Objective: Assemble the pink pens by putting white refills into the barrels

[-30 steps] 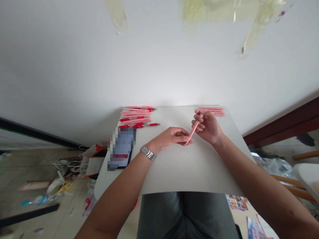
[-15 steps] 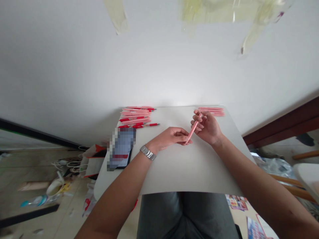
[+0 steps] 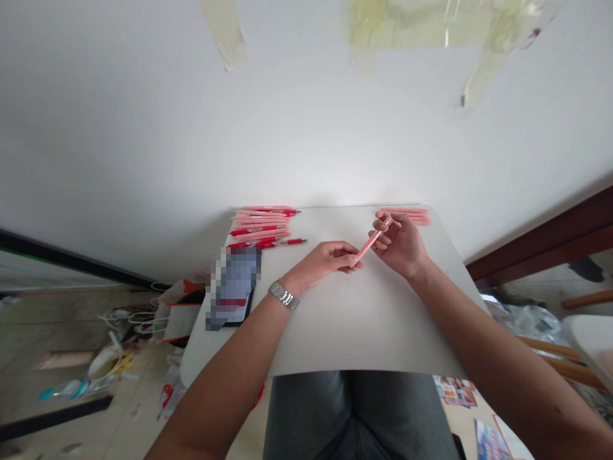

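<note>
Between my two hands, above the white table (image 3: 345,332), a pink pen (image 3: 368,245) slants up to the right. My left hand (image 3: 332,263) pinches its lower end between thumb and fingers. The upper end lies in the closed fingers of my right hand (image 3: 400,241). At the table's back left lies a pile of pink and red pens (image 3: 261,218), one red pen (image 3: 293,241) jutting out to the right. Just behind my right hand, several pink pens (image 3: 412,216) lie side by side, partly covered by its fingers.
A phone (image 3: 234,287) with a blurred screen lies on the table's left side. The wall (image 3: 306,128) rises directly behind the table. On the floor at left are a plastic bottle (image 3: 71,388) and a white cup (image 3: 103,362). A white stool (image 3: 591,342) stands at right.
The pink pen has tilted flatter, its lower end shifting left and slightly up with my left hand. My right hand has barely moved and keeps hold of the upper end.
</note>
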Demonstrator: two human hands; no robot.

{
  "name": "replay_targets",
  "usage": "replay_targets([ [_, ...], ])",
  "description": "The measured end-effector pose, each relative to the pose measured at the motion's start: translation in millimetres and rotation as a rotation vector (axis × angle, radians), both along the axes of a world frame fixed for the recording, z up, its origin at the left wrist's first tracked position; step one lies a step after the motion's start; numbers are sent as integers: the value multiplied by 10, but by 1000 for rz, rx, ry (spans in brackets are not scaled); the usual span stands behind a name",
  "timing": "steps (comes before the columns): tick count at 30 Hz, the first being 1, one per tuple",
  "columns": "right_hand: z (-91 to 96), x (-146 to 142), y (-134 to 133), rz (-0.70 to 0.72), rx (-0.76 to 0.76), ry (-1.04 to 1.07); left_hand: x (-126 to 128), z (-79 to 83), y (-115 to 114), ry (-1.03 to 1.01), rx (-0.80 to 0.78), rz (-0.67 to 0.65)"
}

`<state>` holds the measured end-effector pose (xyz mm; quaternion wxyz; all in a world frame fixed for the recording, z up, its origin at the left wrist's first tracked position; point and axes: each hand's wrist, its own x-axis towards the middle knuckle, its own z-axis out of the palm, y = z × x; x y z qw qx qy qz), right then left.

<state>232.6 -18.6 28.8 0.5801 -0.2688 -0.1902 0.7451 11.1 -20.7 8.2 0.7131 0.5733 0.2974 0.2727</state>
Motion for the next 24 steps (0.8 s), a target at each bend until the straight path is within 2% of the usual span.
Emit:
replay_targets([
  [7, -79, -7, 33, -51, 77, -120, -15, -2, 39, -19, 55, 160],
  [12, -137, -79, -3, -51, 162, -387, 6, 39, 27, -66, 52, 234],
  [17, -171, -165, -77, -111, 284, -604, 31, 52, 18, -68, 120, 243],
  [24, -225, -236, -88, -223, 357, -671, 54, -4, 11, -41, 231, 245],
])
